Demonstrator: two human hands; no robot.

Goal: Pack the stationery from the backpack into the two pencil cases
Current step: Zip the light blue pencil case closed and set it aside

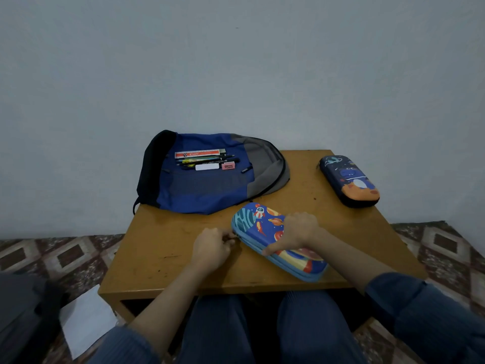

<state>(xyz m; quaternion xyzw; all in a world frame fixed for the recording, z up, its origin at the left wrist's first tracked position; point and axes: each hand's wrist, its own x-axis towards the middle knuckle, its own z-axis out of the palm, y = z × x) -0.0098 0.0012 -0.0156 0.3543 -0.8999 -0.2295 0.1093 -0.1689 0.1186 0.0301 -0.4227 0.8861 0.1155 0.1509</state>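
Observation:
A blue and grey backpack [210, 187] lies flat at the back of the wooden table [162, 253]. On top of it lie a red-and-white ruler box [196, 153], several pens and pencils [210, 161], a white eraser [207, 167] and a pink eraser [227, 166]. A light blue space-print pencil case [262, 227] lies closed near the front edge. My right hand [296, 231] grips its top, thumb along the side. My left hand [211, 248] pinches the zipper pull at its left end. A dark blue pencil case [349, 179] lies closed at the right.
A plain wall stands right behind the table. Patterned carpet [65, 256] covers the floor around it. A white sheet of paper [86, 319] and a dark bag [23, 311] lie on the floor at the left. My knees are under the table's front edge.

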